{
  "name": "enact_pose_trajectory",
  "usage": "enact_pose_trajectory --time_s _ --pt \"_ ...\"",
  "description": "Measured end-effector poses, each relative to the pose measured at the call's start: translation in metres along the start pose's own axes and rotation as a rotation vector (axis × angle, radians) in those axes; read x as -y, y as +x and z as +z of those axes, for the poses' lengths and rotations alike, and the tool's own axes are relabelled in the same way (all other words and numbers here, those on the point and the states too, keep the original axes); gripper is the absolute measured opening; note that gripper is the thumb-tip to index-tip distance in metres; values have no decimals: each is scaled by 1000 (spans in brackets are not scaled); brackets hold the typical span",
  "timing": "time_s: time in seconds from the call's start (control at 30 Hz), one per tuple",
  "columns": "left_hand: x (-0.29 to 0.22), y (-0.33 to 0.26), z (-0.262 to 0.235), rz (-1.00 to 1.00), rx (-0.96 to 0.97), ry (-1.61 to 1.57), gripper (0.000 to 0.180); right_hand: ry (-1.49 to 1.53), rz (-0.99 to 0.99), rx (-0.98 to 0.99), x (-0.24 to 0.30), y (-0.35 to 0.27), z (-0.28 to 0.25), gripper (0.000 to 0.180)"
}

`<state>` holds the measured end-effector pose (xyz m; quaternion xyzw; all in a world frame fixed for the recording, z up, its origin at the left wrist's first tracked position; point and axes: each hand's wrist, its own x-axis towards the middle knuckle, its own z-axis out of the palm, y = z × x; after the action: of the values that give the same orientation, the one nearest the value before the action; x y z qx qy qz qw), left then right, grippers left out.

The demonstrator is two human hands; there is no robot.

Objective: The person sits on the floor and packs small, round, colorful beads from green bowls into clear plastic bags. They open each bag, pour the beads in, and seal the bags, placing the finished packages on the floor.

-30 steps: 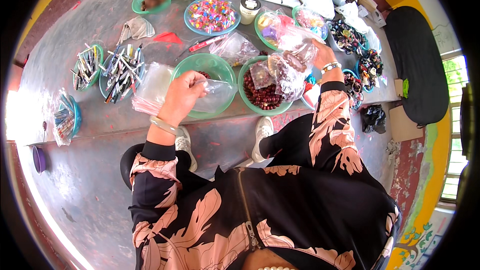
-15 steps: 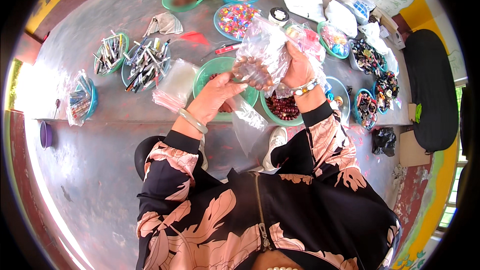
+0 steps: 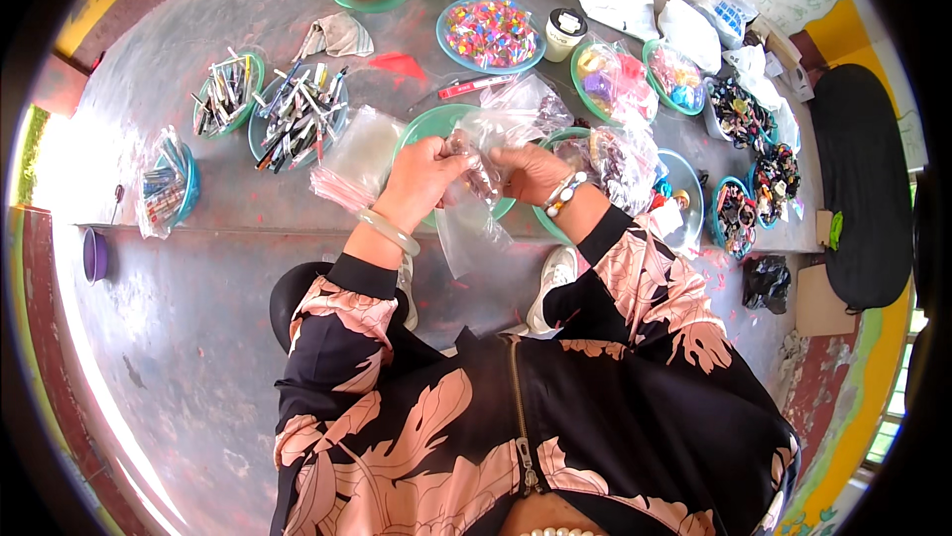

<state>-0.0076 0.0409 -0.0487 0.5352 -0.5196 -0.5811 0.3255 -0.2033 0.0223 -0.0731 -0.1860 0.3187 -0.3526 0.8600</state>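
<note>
A small clear plastic bag [image 3: 471, 243] hangs below my two hands, its lower end loose. My left hand [image 3: 426, 176] is closed on it, with dark reddish-brown things showing through the plastic by the fingertips. My right hand [image 3: 540, 177] grips the plastic from the other side; its fingertips are partly hidden. Both hands are above a green basin [image 3: 405, 144], whose contents they mostly cover. Just right of them, a crumpled clear plastic bag [image 3: 623, 161] lies over a second green basin [image 3: 548, 223].
A stack of flat clear bags [image 3: 362, 144] lies left of my hands. Pen-filled baskets [image 3: 300, 118] stand farther left. Beyond are a blue basin of colourful small pieces [image 3: 491, 35], a lidded cup [image 3: 565, 33] and a red cutter [image 3: 472, 88]. Baskets of hair ties [image 3: 736, 112] stand right.
My right hand has come down toward my left, and its large crumpled bag now lies over the right basin. Both hands have closed in on the small bag.
</note>
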Motion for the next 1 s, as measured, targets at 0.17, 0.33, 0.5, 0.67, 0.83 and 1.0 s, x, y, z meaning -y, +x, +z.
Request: enact_pose_trajectory --time_s 0.17,0.33,0.5,0.67,0.83,1.0 --pt "-5 1 -2 -10 9 78 22 32 -64 -20 -17 4 0 39" --pt "0 5 -2 -15 13 -5 19 117 -210 -70 -18 11 -11 32" --pt "12 9 -10 -58 2 -236 9 116 -273 252 -8 0 10 55" --pt "1 5 3 11 19 -449 14 80 -311 170 -7 0 6 56" --pt "10 7 -2 -162 179 -415 17 206 -284 343 -4 6 12 55" --pt "-3 0 2 -99 129 -306 13 262 -330 190 -12 17 -4 51"
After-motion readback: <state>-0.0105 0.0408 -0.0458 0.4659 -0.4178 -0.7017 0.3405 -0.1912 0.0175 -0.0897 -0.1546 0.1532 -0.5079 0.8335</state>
